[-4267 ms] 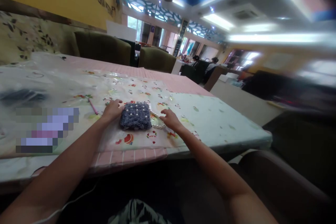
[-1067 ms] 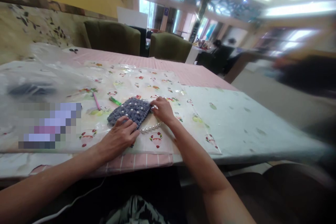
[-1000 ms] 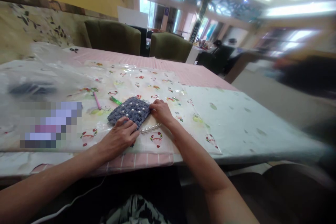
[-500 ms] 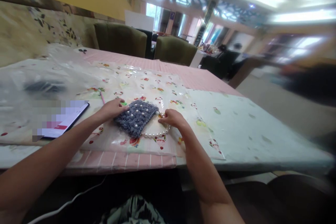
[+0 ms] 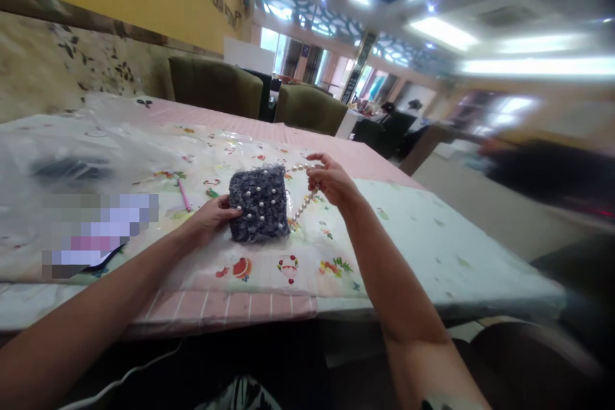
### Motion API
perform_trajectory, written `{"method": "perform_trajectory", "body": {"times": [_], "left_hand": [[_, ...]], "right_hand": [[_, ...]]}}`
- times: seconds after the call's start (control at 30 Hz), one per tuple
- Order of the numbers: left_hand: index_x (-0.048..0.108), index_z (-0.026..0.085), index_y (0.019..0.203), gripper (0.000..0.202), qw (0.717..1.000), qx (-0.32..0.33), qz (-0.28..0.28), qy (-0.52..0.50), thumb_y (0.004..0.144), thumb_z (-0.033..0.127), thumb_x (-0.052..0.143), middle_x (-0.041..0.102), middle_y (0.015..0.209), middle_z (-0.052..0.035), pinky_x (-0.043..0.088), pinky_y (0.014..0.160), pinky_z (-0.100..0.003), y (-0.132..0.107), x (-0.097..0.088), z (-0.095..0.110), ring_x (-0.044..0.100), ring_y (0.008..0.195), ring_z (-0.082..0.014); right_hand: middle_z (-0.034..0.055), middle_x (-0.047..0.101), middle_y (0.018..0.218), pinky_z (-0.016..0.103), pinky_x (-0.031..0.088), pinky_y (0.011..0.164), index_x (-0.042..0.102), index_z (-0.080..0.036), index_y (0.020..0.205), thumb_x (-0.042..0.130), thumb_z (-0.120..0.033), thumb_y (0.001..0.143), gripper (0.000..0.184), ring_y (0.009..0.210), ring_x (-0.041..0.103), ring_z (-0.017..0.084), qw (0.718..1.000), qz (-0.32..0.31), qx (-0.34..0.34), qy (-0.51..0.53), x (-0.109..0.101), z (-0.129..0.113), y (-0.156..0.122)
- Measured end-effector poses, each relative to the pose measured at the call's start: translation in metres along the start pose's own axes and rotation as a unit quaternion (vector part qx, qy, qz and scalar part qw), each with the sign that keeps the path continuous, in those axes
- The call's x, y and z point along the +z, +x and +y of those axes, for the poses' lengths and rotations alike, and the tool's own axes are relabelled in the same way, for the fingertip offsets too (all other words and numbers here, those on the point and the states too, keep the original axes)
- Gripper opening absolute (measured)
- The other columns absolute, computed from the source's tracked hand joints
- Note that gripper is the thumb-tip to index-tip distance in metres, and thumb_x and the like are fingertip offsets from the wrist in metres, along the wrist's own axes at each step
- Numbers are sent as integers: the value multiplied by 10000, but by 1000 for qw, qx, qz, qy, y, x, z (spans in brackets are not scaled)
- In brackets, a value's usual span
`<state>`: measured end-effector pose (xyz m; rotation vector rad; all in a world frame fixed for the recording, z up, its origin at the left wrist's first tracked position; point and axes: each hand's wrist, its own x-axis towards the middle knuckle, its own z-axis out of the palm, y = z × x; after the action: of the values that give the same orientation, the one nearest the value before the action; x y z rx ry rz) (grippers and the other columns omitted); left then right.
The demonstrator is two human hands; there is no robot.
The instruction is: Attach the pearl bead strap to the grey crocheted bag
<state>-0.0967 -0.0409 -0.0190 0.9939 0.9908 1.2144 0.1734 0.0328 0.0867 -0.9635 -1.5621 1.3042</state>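
Observation:
A small dark blue-grey crocheted bag (image 5: 259,205), dotted with white pearl beads, is held up over the table with its studded side facing me. My left hand (image 5: 217,214) grips its left edge, the thumb showing on the front. From the bag's right side runs a pearl-bead handle (image 5: 302,208). My right hand (image 5: 331,179) has its fingers curled around the far bend of that handle and keeps it stretched out to the right. Close behind my left hand lies a pink crochet hook or pen (image 5: 183,195); which one I cannot tell.
At the left a phone (image 5: 103,256) with a blurred-out screen rests on the patterned tablecloth (image 5: 288,288). Behind it spreads a clear plastic bag (image 5: 72,141) with something dark inside. Small dark scissors (image 5: 144,102) lie at the back left. Green chairs (image 5: 216,86) line the far edge.
The bag has been raised and turned more upright towards me. My right hand has moved up and away with the bead handle, drawing it out.

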Motion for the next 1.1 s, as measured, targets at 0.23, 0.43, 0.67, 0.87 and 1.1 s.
{"method": "perform_trajectory", "body": {"times": [0.23, 0.43, 0.67, 0.87, 1.1], "left_hand": [[643, 173, 1109, 520, 995, -29, -82, -56, 626, 172, 835, 660, 1207, -101, 530, 936, -352, -5, 5, -7, 651, 1037, -224], [631, 163, 1030, 371, 995, -54, -76, -47, 698, 180, 794, 642, 894, -43, 562, 765, -282, -1, -8, -7, 653, 739, -131], [623, 175, 1069, 413, 997, -47, -55, -21, 707, 262, 800, 614, 877, -15, 538, 724, -248, -2, -10, -6, 626, 709, -104], [603, 156, 1143, 499, 968, 175, 75, 165, 741, 432, 707, 602, 964, -47, 506, 857, -343, -1, -8, 18, 598, 878, -174], [598, 149, 1224, 574, 885, 289, 17, 366, 788, 521, 619, 659, 1131, -112, 447, 926, -380, -4, 43, 112, 609, 1023, -248]], "right_hand": [[-70, 446, 641, 199, 327, 434, 524, -182, 1000, 587, -44, 704, 333, 468, 400, 58, 985, -104, -63, -122, 19, -80, 38], [-38, 539, 675, 189, 354, 489, 612, -145, 1044, 624, 6, 718, 359, 536, 447, 61, 944, -165, -81, -276, 30, -122, 45], [-22, 595, 759, 192, 418, 649, 649, -148, 1018, 530, 80, 738, 381, 721, 546, 96, 863, -159, -92, -471, 34, -144, 39], [-23, 593, 768, 202, 436, 746, 641, -139, 1063, 482, 89, 779, 397, 759, 562, 92, 824, -218, -104, -512, 41, -145, 28], [-31, 583, 753, 204, 412, 729, 638, -148, 1055, 495, 67, 781, 376, 729, 530, 85, 811, -275, -149, -494, 58, -142, 15]]}}
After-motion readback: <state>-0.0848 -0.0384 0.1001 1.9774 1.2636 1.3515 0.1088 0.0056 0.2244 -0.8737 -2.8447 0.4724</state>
